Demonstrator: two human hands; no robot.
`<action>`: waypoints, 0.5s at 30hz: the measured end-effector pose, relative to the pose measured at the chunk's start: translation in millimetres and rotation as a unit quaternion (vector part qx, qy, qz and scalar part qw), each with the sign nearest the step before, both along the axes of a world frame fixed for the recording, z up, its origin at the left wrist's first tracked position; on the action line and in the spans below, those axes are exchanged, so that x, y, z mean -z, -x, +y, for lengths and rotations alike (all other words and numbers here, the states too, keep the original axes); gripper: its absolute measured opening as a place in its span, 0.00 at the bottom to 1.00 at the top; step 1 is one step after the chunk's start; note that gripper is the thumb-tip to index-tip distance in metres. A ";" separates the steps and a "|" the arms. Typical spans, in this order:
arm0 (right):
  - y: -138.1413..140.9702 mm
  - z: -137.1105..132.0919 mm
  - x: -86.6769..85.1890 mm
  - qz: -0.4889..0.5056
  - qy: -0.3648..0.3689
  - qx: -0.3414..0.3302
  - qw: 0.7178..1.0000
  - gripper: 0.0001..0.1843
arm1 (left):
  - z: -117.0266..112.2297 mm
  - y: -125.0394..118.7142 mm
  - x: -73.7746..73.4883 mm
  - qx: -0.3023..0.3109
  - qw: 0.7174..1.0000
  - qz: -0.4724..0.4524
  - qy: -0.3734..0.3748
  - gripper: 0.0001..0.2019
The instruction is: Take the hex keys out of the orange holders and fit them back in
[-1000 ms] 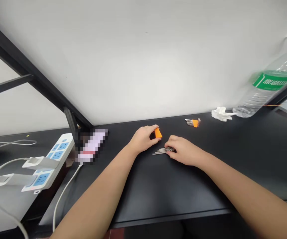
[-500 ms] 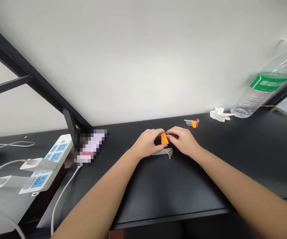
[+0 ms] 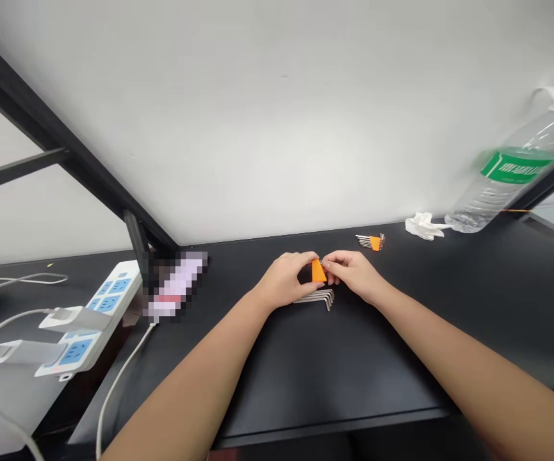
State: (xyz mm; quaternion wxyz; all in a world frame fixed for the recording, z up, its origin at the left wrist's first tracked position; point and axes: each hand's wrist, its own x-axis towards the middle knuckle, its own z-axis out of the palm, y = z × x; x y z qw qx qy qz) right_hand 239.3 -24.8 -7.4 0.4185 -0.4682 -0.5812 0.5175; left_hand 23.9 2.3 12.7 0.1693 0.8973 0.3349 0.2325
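My left hand (image 3: 287, 278) grips an orange hex key holder (image 3: 318, 271) between thumb and fingers, its wide end toward me. Close against its right side, my right hand (image 3: 351, 272) is closed in a pinch on a small metal hex key (image 3: 321, 262) at the holder's upper end; most of that key is hidden by the fingers. Several loose L-shaped hex keys (image 3: 322, 296) lie side by side on the black tabletop just below my left hand, their short arms bent toward me. Farther back, a second orange holder (image 3: 375, 243) carries several hex keys.
A crumpled white tissue (image 3: 423, 226) and a large plastic bottle (image 3: 502, 173) with a green label stand at the back right by the wall. To the left are a blurred-out phone (image 3: 178, 285) on a white cable, a black metal frame (image 3: 89, 179) and a white power strip (image 3: 98, 320) with plugged-in chargers.
The camera view has tilted up slightly, so things sit a little lower. My right hand's lower fingers have curled in, and the small key's end shows more at the holder.
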 end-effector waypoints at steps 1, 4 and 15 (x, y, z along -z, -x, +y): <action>0.3 0.4 1.0 0.004 0.003 0.001 1.000 0.15 | 0.1 -0.1 0.3 0.001 1.000 0.000 0.000 0.21; 1.6 0.9 3.3 -0.005 -0.004 0.007 1.000 0.14 | 0.7 -0.1 2.1 0.004 1.000 -0.001 -0.007 0.20; 3.7 -7.9 -4.8 -0.216 -0.263 0.067 0.938 0.07 | 0.3 0.3 2.6 0.000 1.000 -0.004 -0.011 0.20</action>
